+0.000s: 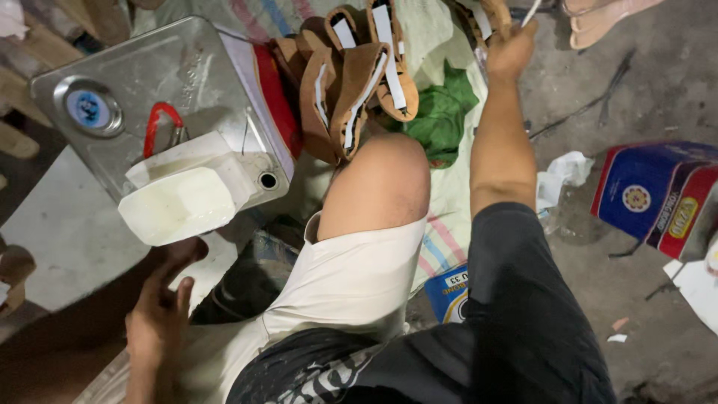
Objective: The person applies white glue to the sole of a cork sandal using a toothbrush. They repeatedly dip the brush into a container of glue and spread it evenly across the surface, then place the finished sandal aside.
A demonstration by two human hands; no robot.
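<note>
Brown straps point(359, 75), about six, piled; right hand point(511, 51) grips white stick point(532, 12); left hand point(161, 314) open, empty.

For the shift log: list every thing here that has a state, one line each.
Left hand: open, fingers spread, holding nothing, just below the white tub.
Right hand: shut on a thin white stick, reaching forward.
White tub: open, tilted, resting on the metal can.
Metal can: lying flat, small spout hole uncapped.
Tan leather pieces: piled, white strips showing.
Green cloth: crumpled.
</note>
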